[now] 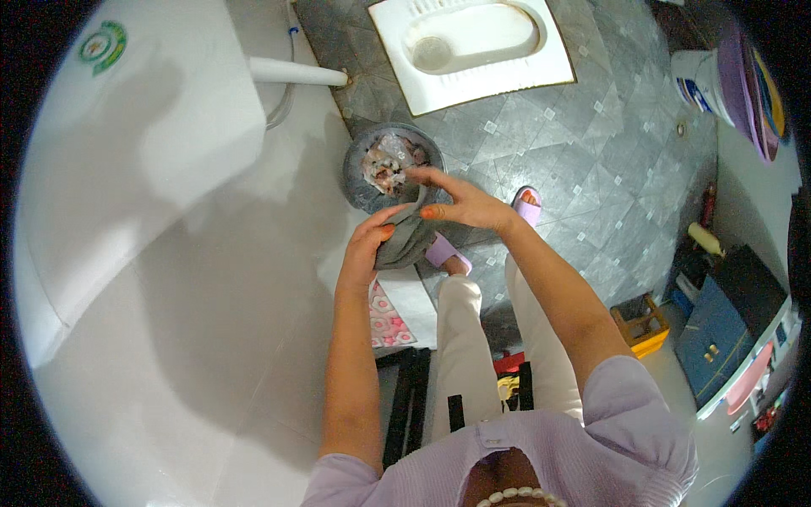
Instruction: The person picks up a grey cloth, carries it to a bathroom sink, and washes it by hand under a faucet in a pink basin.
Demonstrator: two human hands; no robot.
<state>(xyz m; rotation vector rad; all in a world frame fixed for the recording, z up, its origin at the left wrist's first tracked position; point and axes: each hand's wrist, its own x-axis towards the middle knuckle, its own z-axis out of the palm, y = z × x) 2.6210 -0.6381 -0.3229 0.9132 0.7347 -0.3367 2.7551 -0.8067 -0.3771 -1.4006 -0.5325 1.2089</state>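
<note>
My left hand (362, 250) grips a bunched dark grey cloth (402, 241) from its left side, thumb on top. At the cloth's upper right edge is my right hand (466, 201), its thumb close against the fabric and its fingers stretched out, slightly blurred. Whether those fingers pinch the cloth cannot be made out. Below and beyond both hands stands a round grey waste bin (355, 184). Inside it lies crumpled, pale and brownish waste (385, 166). The cloth and my right fingers cover part of the bin's near rim.
A white squat toilet (475, 79) is set into the grey patterned floor (608, 190). On the left, a white fixture (184, 108) has a pipe (298, 71) reaching the floor. Basins (738, 95) hang at right, above a yellow crate (640, 323) and blue cabinet (713, 336).
</note>
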